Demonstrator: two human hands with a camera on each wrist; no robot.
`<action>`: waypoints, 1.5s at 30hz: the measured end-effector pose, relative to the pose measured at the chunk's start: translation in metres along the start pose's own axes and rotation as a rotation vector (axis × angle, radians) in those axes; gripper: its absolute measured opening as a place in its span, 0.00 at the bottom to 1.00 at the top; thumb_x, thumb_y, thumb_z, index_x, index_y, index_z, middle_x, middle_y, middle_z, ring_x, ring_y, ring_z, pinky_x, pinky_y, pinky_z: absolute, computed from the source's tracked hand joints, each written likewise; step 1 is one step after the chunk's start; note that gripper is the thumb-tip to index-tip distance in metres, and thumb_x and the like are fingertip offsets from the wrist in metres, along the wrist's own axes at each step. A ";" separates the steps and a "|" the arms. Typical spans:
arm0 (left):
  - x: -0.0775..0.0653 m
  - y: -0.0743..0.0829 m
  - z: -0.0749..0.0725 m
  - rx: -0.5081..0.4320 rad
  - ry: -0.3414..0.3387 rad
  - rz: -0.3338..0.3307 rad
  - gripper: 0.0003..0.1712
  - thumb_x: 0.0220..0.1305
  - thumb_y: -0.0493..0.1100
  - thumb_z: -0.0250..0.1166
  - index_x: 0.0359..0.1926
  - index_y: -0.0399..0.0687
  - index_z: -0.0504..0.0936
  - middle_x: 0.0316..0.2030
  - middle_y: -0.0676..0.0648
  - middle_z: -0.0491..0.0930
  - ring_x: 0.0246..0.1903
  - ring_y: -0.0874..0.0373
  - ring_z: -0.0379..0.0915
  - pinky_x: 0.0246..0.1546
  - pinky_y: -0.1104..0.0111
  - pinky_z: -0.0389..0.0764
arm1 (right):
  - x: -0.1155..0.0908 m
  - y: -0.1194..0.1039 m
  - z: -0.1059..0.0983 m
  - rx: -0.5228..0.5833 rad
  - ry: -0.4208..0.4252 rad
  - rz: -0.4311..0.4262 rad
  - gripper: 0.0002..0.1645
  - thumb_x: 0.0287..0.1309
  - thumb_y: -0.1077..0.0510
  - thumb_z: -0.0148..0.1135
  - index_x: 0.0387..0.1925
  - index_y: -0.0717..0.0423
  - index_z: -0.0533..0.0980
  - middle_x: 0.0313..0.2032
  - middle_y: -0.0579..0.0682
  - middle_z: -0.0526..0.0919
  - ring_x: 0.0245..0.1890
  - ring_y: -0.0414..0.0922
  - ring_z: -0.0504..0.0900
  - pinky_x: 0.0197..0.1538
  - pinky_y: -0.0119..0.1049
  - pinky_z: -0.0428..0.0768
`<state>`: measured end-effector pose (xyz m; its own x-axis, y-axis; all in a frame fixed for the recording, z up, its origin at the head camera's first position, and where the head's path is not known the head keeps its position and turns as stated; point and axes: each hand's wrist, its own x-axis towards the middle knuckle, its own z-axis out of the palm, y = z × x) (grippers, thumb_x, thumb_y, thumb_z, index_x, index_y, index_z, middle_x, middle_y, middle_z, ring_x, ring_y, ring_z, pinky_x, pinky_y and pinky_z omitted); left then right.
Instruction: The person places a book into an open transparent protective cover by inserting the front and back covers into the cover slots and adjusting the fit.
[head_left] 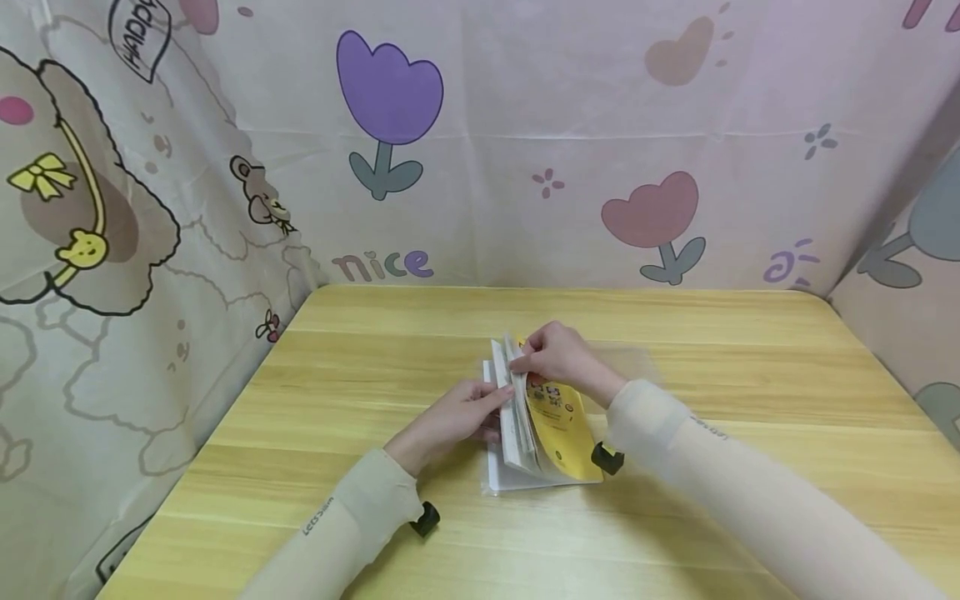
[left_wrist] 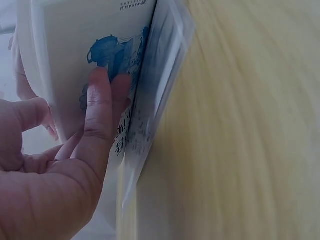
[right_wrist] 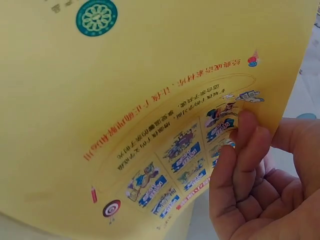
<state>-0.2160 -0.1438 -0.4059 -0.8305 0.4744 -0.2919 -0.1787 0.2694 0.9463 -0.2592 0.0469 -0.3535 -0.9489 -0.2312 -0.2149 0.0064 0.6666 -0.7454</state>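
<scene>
Wood-grain tabletop [head_left: 337, 375], tulip-print cloth [head_left: 525, 75] behind, two hands on one yellow-covered book [head_left: 566, 437]

The book is partly fanned open on the tabletop, between the hands and touched by both. Its long axis runs from the far side of the table toward the wearer, the far end leaning slightly left. The left hand [head_left: 453, 412] is at the left long side, gripping leaves between thumb and fingers, its fingertips on a white page with a blue drawing. The right hand [head_left: 566, 358] is nearer the far end, pinching the edge of the yellow cover between thumb and fingers. The hands are close together but apart.

Counted: one book, two hands, two cream sleeves [head_left: 750, 475], two black wrist pieces [head_left: 607, 458]. How many leaves are held, I cannot tell.
</scene>
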 end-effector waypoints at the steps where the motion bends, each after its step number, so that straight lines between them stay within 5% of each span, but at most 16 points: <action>1: 0.000 0.000 0.000 -0.001 -0.003 0.000 0.26 0.77 0.56 0.53 0.54 0.38 0.81 0.40 0.44 0.87 0.34 0.59 0.82 0.36 0.71 0.84 | 0.000 0.000 0.001 -0.004 0.004 0.003 0.18 0.56 0.53 0.73 0.18 0.53 0.75 0.18 0.46 0.79 0.21 0.39 0.78 0.29 0.30 0.80; 23: 0.000 -0.002 -0.003 -0.048 -0.025 -0.016 0.28 0.74 0.57 0.56 0.56 0.36 0.79 0.44 0.42 0.87 0.36 0.58 0.84 0.37 0.68 0.85 | 0.004 0.011 0.005 -0.015 0.005 -0.032 0.23 0.60 0.42 0.69 0.20 0.54 0.78 0.19 0.45 0.81 0.21 0.40 0.81 0.29 0.30 0.80; 29: -0.004 -0.003 -0.006 -0.077 -0.042 -0.028 0.23 0.73 0.46 0.59 0.59 0.34 0.76 0.46 0.40 0.86 0.38 0.55 0.84 0.38 0.67 0.86 | 0.002 0.012 0.001 0.050 -0.001 -0.015 0.24 0.60 0.43 0.70 0.19 0.54 0.76 0.19 0.45 0.78 0.20 0.40 0.79 0.32 0.35 0.83; 34: -0.005 -0.008 -0.009 -0.055 -0.013 -0.040 0.19 0.67 0.36 0.59 0.56 0.31 0.77 0.42 0.39 0.86 0.34 0.56 0.83 0.35 0.68 0.86 | -0.001 0.015 -0.005 0.096 0.006 -0.001 0.23 0.61 0.44 0.70 0.20 0.53 0.72 0.23 0.46 0.78 0.22 0.40 0.79 0.36 0.39 0.85; 45: -0.011 -0.011 -0.019 0.060 0.163 -0.124 0.13 0.66 0.37 0.65 0.48 0.32 0.78 0.38 0.40 0.86 0.32 0.56 0.82 0.36 0.67 0.87 | -0.006 0.032 -0.038 0.137 0.017 -0.043 0.19 0.64 0.46 0.66 0.30 0.59 0.79 0.34 0.52 0.85 0.29 0.41 0.83 0.38 0.36 0.87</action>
<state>-0.2149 -0.1673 -0.4103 -0.8793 0.2941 -0.3746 -0.2570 0.3694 0.8931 -0.2651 0.0964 -0.3521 -0.9544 -0.2445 -0.1711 0.0075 0.5534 -0.8329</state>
